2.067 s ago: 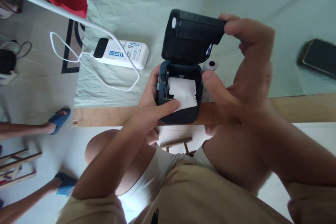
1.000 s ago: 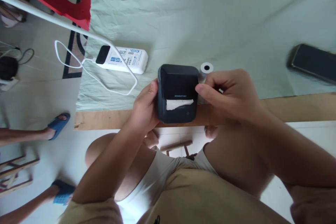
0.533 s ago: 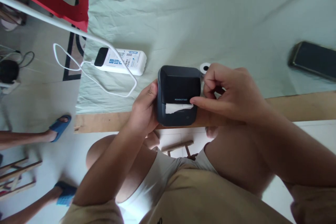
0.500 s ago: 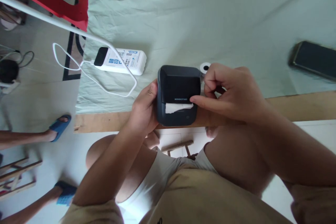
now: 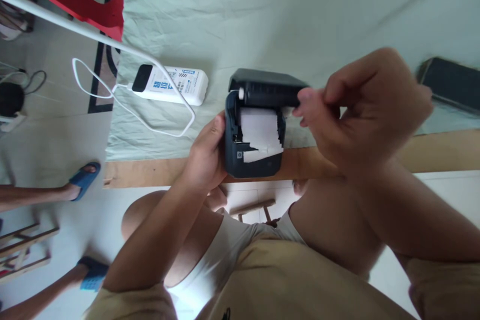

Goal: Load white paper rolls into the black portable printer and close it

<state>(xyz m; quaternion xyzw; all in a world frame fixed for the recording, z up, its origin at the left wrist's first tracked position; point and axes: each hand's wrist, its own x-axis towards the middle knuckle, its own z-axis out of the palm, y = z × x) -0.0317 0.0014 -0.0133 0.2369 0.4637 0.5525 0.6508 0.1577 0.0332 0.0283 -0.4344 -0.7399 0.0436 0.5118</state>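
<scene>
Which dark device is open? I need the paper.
The black printer between both hands: lid raised, white paper showing. The dark phone lies flat, far right.

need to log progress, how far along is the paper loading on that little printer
Done: a paper roll sits in the printer, its torn end lying over the front edge. In hand: the left hand grips the printer's side; the right hand holds the lid raised. Left: the lid is not shut.
</scene>
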